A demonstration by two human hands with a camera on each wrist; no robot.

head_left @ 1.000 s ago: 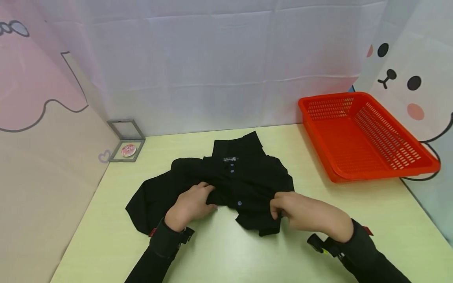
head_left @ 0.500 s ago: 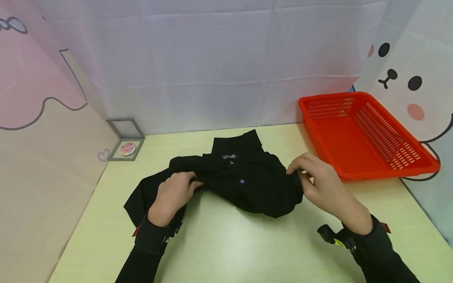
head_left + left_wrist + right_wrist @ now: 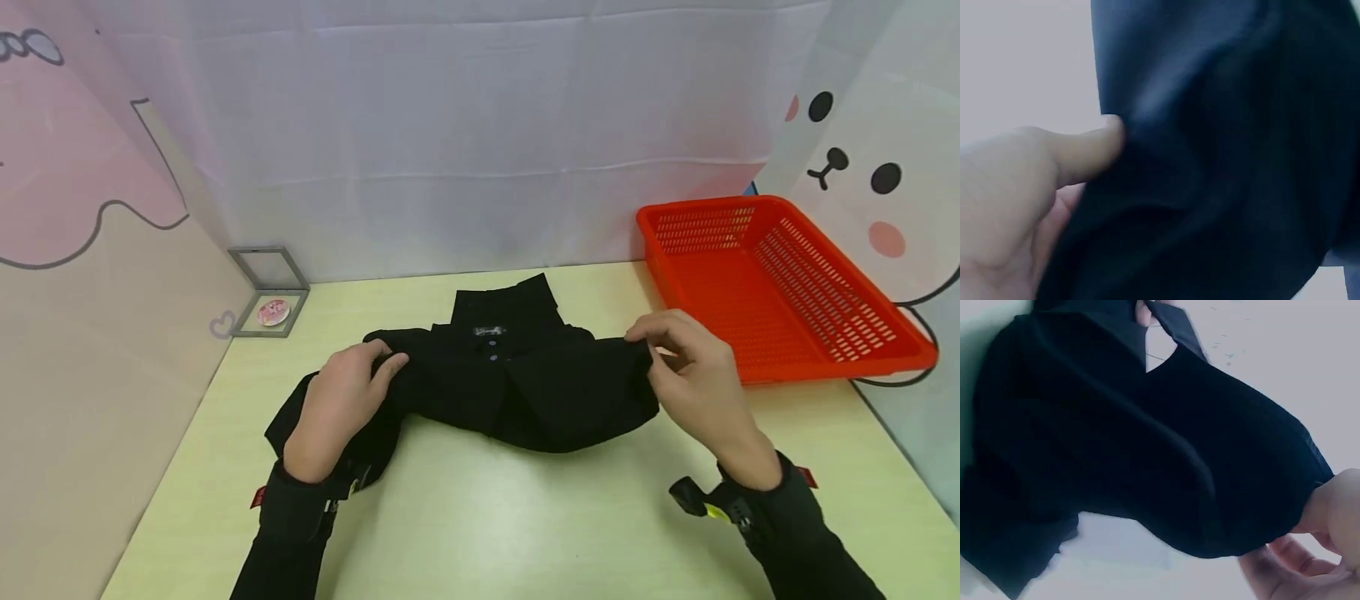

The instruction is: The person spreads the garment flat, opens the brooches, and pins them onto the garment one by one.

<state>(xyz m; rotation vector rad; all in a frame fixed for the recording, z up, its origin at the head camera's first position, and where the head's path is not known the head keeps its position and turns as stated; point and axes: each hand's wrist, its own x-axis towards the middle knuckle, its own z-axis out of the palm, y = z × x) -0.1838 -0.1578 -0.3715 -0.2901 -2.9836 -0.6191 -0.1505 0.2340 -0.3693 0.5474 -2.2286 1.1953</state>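
Observation:
A black buttoned shirt (image 3: pixel 465 392) lies on the table with its collar (image 3: pixel 506 306) toward the back wall. Its lower part is lifted and folded up toward the collar, the near edge sagging in a curve. My left hand (image 3: pixel 337 400) pinches the fabric at the left between thumb and fingers; in the left wrist view the thumb (image 3: pixel 1094 150) presses on the dark cloth. At the right end, my right hand (image 3: pixel 697 375) pinches the shirt's corner. A sleeve sticks out at the left, partly behind my left hand.
A red plastic basket (image 3: pixel 757 350) stands at the right back of the pale table (image 3: pixel 525 533). By the left wall is a small grey open frame (image 3: pixel 262 331) with a pink round piece (image 3: pixel 273 312). A white cloth wall rises behind.
Both hands have lifted the shirt's lower edge and carried it toward the collar, folding it. The left hand has moved left and back, the right hand right and back.

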